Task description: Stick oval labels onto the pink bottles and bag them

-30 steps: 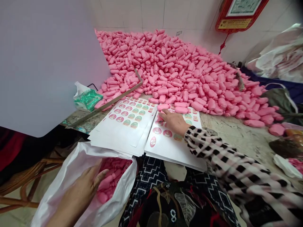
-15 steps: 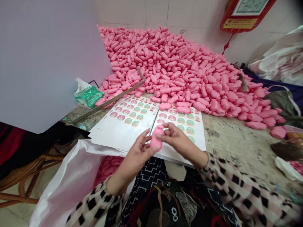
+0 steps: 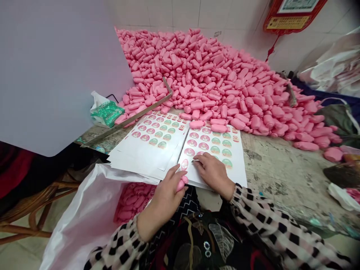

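Note:
My left hand (image 3: 165,193) is closed around a small pink bottle (image 3: 182,182), just above my lap at the front edge of the paper. Only the bottle's neck end shows past my fingers. My right hand (image 3: 212,172) rests over the right-hand label sheet (image 3: 239,172), its bent fingertips slightly apart near the lower pink labels. A single oval pink label (image 3: 184,164) shows between my two hands. Round pink and green labels are printed in rows on this sheet and on the left-hand stack of sheets (image 3: 135,157).
A large heap of pink bottles (image 3: 202,78) covers the table's back, with a bent metal bar (image 3: 135,116) along its left edge. A green tissue pack (image 3: 108,112) lies left. Below, an open white sack (image 3: 84,210) contains pink bottles (image 3: 135,202). A grey panel (image 3: 62,75) stands at left.
My right hand has let go of the bottle and moved onto the label sheet. My left hand has drawn the bottle down towards me and turned it, neck end out.

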Available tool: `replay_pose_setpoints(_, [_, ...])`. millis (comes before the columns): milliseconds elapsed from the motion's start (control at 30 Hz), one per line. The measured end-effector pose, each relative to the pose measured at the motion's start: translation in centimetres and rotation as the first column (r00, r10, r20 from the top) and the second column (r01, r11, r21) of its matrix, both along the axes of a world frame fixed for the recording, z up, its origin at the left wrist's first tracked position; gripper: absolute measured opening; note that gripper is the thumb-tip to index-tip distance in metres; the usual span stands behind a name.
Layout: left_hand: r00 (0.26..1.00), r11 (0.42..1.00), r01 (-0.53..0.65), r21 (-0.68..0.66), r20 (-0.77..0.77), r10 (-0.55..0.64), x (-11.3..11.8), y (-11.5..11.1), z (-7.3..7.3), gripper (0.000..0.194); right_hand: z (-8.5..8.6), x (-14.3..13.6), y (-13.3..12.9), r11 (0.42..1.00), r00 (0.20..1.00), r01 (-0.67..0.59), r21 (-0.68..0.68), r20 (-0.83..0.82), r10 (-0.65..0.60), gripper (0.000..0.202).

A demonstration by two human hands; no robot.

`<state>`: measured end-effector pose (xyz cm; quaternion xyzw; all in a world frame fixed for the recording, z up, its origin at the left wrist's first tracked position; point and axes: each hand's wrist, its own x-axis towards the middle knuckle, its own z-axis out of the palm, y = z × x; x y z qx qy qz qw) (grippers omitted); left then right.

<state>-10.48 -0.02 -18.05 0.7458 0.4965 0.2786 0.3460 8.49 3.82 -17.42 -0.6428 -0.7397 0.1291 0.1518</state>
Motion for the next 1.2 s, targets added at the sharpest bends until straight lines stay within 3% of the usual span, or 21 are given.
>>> replay_pose_setpoints(167, [0.970,0.992,0.078,0.098,-0.239,-0.053,0.7,-0.5,-2.0,0.050,-0.2,-1.3,-0.3,0.998,0.988,-0.017,0.063,0.157,0.007,0.024])
replay_pose_setpoints(467, [0.915,0.990,0.112,0.090,-0.397,-0.067,1.1,-0.9,-2.3,0.053,-0.2,-1.6,0.0,0.998,0.971,-0.026,0.056,0.240,0.012,0.027])
replay_pose_setpoints(867, [0.900,0.986,0.104,0.133,-0.434,-0.037,1.3,-1.0,-2.7,0.051,-0.7,-1.3,-0.6,0.999,0.995,-0.022,0.043,0.094,0.017,0.023])
replay_pose_setpoints(1200, [0.915,0.988,0.068,0.137,-0.404,-0.007,1.8,-1.2,-2.9,0.062,-1.8,-3.2,-1.8,0.982,0.966,0.187,-0.021,-0.178,-0.188,0.021])
